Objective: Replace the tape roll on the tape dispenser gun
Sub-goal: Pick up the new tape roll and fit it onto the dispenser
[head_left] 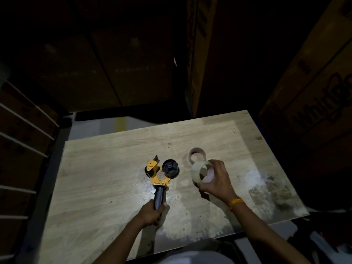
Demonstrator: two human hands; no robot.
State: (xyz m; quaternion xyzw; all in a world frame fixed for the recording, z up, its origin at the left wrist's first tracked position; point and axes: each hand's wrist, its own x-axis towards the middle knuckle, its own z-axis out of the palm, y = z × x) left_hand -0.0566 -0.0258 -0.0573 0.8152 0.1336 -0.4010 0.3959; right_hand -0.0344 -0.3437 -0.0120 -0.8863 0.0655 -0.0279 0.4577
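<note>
A yellow tape dispenser gun (159, 173) with a black handle lies flat on the wooden table (106, 168), its black hub bare and pointing up. My left hand (152, 211) grips the end of the handle. My right hand (219, 180) holds a clear tape roll (198, 171) just above the table, to the right of the gun. Behind that roll, an empty pinkish cardboard core (197, 155) lies on the table.
Dark cardboard boxes (314, 103) stand close at the right and behind the table. Stacked cartons with white strips (24, 130) line the left. The table's right part is stained and worn. The room is dim apart from the lit tabletop.
</note>
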